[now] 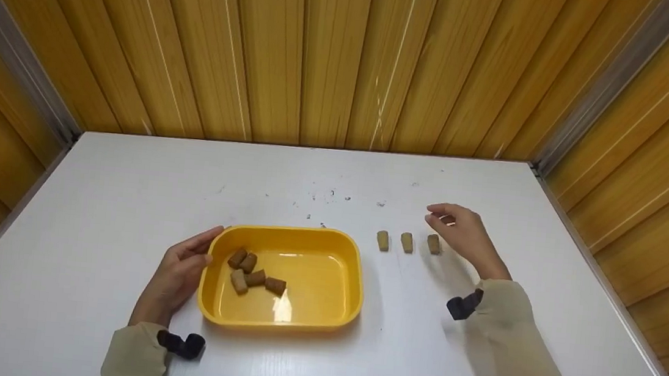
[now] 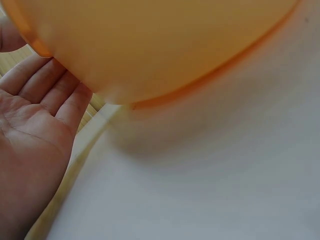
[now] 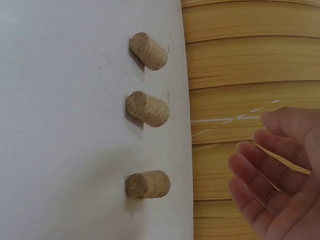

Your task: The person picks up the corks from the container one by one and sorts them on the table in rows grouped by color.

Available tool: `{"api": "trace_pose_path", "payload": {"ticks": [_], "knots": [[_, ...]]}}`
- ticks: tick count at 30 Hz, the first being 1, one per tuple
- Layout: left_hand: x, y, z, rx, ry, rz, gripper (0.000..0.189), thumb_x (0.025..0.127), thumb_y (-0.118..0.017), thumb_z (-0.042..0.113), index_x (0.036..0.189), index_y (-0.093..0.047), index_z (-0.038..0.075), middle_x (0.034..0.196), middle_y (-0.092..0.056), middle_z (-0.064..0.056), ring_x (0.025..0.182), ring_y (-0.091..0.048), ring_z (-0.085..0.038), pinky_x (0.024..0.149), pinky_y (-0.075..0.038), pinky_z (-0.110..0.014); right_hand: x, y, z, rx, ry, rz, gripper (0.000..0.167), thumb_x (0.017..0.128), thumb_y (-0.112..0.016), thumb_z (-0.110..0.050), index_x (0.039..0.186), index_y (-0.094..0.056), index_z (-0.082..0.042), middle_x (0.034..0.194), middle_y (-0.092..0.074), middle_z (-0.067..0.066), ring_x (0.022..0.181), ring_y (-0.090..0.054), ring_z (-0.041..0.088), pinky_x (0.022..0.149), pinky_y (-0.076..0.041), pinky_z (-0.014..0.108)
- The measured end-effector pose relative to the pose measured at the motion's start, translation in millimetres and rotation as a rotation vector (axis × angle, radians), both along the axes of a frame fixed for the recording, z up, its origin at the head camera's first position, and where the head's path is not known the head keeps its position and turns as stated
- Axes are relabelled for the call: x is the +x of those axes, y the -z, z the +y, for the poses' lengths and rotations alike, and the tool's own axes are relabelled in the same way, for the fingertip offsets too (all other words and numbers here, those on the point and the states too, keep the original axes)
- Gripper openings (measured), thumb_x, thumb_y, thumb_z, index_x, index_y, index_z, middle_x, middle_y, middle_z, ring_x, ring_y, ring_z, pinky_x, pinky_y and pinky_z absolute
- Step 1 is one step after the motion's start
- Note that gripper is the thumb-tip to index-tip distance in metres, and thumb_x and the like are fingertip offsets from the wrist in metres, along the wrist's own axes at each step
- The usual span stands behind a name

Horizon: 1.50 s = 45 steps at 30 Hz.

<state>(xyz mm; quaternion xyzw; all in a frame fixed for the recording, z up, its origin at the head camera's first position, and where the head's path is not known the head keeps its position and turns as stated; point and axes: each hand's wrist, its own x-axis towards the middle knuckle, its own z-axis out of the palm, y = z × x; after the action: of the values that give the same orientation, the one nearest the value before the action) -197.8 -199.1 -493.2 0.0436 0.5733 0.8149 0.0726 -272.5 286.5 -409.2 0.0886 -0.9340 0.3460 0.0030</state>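
A yellow plastic tray point(image 1: 321, 328) sits on the white table, tilted in the left wrist view. My left hand point(image 1: 177, 274) holds its left side, thumb at the rim and fingers point(image 2: 67, 97) along the outer wall. Inside, toward the left, lie several corks, most dark brown and one paler cork point(image 1: 239, 281). Right of the tray three tan corks stand in a row: a left cork point(image 1: 383, 240), a middle cork point(image 1: 407, 242) and a right cork point(image 1: 433, 243). Just beyond the right one hovers my right hand point(image 1: 462, 231), fingers loosely bent with nothing between them.
The white table point(image 1: 145, 176) ends at a wood-look panel wall point(image 1: 334, 59) at the back, with another panel wall point(image 1: 664, 201) on the right. Small dark marks point(image 1: 332, 193) dot the tabletop behind the tray.
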Motion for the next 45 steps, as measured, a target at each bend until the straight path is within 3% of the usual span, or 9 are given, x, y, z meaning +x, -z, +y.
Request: {"api": "trace_pose_path", "payload": {"ticks": [8, 21, 29, 39, 45], "knots": [[-0.9, 0.3, 0.5, 0.019, 0.006, -0.007, 0.057, 0.089, -0.047, -0.007, 0.144, -0.036, -0.005, 0.133, -0.06, 0.005, 0.126, -0.053, -0.009, 0.105, -0.044, -0.024, 4.3, -17.8, -28.7, -0.014, -0.065, -0.016, 0.036, 0.094, -0.059, -0.025, 0.125, -0.062, -0.005, 0.12, -0.065, 0.014, 0.107, -0.061, 0.03, 0.094, -0.053, 0.044], [-4.0, 1.4, 3.4, 0.021, 0.007, 0.007, 0.056, 0.089, -0.048, -0.007, 0.144, -0.036, -0.006, 0.132, -0.061, 0.005, 0.126, -0.054, -0.009, 0.105, -0.043, -0.024, 8.8, -36.5, -73.0, -0.006, -0.236, -0.076, 0.032, 0.091, -0.065, -0.023, 0.12, -0.066, -0.01, 0.116, -0.067, 0.01, 0.1, -0.064, 0.023, 0.091, -0.055, 0.039], [-5.6, 0.8, 4.2, 0.008, 0.01, 0.015, 0.056, 0.089, -0.047, -0.007, 0.144, -0.035, -0.007, 0.131, -0.061, 0.006, 0.126, -0.054, -0.008, 0.105, -0.043, -0.022, 9.1, -33.7, -101.2, -0.006, -0.334, -0.081, 0.031, 0.09, -0.066, -0.024, 0.117, -0.068, -0.01, 0.105, -0.071, 0.005, 0.091, -0.064, 0.017, 0.086, -0.057, 0.033], [-7.5, 1.7, 5.5, -0.002, 0.025, 0.023, 0.055, 0.091, -0.048, -0.005, 0.144, -0.035, -0.006, 0.134, -0.059, 0.005, 0.128, -0.052, -0.007, 0.107, -0.041, -0.023, 9.8, -24.5, -135.7, -0.027, -0.435, -0.134, 0.034, 0.09, -0.066, -0.026, 0.117, -0.068, -0.006, 0.107, -0.071, 0.006, 0.092, -0.065, 0.017, 0.085, -0.057, 0.031], [-8.2, 1.3, 5.7, 0.003, 0.016, 0.003, 0.056, 0.09, -0.048, -0.006, 0.144, -0.036, -0.005, 0.134, -0.059, 0.004, 0.127, -0.053, -0.008, 0.106, -0.042, -0.024, 9.4, -17.8, -153.2, -0.031, -0.554, -0.159, 0.033, 0.091, -0.065, -0.024, 0.116, -0.068, -0.004, 0.106, -0.072, 0.007, 0.092, -0.066, 0.016, 0.084, -0.056, 0.028]]}}
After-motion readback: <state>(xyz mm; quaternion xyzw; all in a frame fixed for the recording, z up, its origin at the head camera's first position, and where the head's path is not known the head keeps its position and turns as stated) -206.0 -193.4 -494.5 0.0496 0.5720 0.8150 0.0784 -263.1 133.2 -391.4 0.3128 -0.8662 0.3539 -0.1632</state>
